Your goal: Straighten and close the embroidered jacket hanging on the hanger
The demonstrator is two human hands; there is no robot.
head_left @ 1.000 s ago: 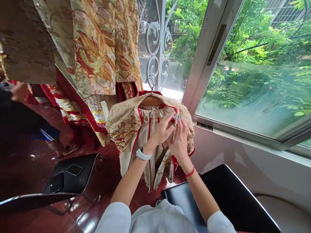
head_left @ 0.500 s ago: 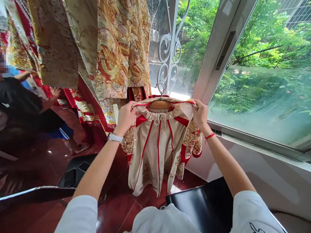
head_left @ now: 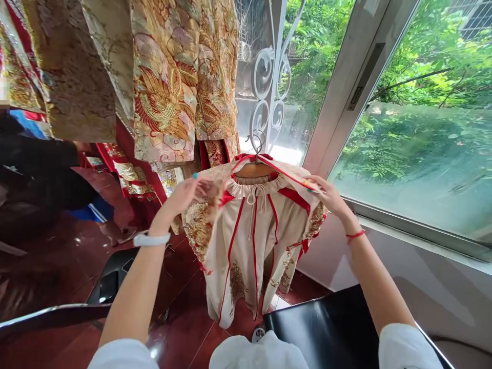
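Note:
A small cream garment with red piping and gold embroidery (head_left: pixel 251 241) hangs on a wooden hanger (head_left: pixel 253 169), hooked on a white wrought-iron window grille (head_left: pixel 269 82). My left hand (head_left: pixel 184 195), a white watch at its wrist, pinches the garment's left shoulder flap and holds it outward. My right hand (head_left: pixel 326 197), with a red string on the wrist, grips the right shoulder flap the same way. Both flaps are spread apart, showing the drawstring collar underneath.
Large gold and red embroidered robes (head_left: pixel 165 77) hang at the upper left. Another person in dark clothes (head_left: pixel 42 169) crouches at the far left. A black chair (head_left: pixel 111 282) stands on the dark red floor, another black seat (head_left: pixel 330 328) below me. A window (head_left: pixel 415 128) fills the right.
My hands went from working together at the collar to opposite shoulders, then drew the flaps outward and slightly down. The view shifted a little.

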